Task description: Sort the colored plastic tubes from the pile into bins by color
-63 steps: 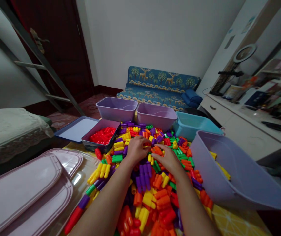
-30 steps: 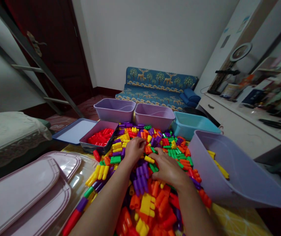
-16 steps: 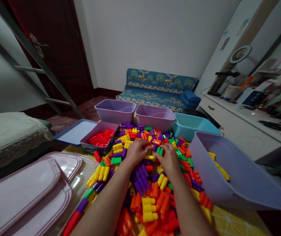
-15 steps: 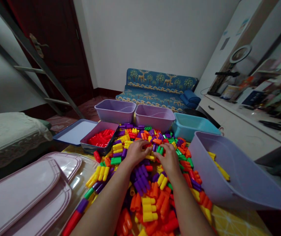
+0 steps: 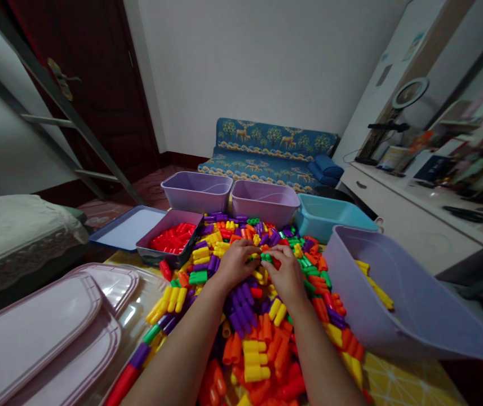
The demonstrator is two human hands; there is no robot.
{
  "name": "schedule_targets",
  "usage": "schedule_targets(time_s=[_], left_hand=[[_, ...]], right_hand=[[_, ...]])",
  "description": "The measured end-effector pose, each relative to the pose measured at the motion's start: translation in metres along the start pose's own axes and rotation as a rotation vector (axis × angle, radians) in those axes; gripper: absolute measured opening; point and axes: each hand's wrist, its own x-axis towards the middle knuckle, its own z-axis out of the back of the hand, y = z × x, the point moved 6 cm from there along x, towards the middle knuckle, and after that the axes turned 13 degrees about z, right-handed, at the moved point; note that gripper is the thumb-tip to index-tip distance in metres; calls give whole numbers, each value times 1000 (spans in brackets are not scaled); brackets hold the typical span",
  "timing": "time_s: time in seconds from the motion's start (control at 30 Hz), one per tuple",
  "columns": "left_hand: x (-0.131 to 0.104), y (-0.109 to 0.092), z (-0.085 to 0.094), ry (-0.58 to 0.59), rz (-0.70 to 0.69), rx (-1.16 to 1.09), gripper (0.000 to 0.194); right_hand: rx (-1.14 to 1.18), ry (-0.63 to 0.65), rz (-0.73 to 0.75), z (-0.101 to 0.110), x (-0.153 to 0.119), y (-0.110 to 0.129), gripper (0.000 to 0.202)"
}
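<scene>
Both my hands meet over a big pile of bullet-shaped plastic building blocks in red, orange, yellow, green and purple. My right hand (image 5: 284,273) is closed, thumb and fingers pinching a small green building block (image 5: 266,257). Beside it, my left hand (image 5: 238,265) is closed too, its fingertips at the left side of the green piece. A bit of green shows between the left thumb and fingers, partly hidden. Below the hands lie a joined purple block cluster (image 5: 241,309) and a yellow block group (image 5: 256,361).
A tin (image 5: 148,248) of red blocks stands left, its lid (image 5: 127,225) behind. Two purple bins (image 5: 196,194) and a turquoise bin (image 5: 334,220) line the back. A lilac bin (image 5: 363,316) with yellow blocks is right; pink lids (image 5: 34,332) lie left.
My hands have drawn closer together. The green block in my right hand has shifted left and turned, its ends now facing me more. The pile and bins look the same.
</scene>
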Motion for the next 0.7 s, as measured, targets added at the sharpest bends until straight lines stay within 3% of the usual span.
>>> schedule_targets(time_s=[0.23, 0.33, 0.53, 0.7], left_hand=[[4, 5, 4, -96, -7, -154, 21], [3, 2, 7, -123, -33, -218, 25], [0, -12, 10, -88, -154, -329, 24], [-2, -15, 8, -49, -169, -309, 29]], right_hand=[[-84, 186, -55, -10, -2, 2, 21], [-78, 203, -91, -12, -3, 1, 23], [-118, 245, -99, -11, -2, 3, 18], [-165, 260, -88, -11, -2, 3, 12]])
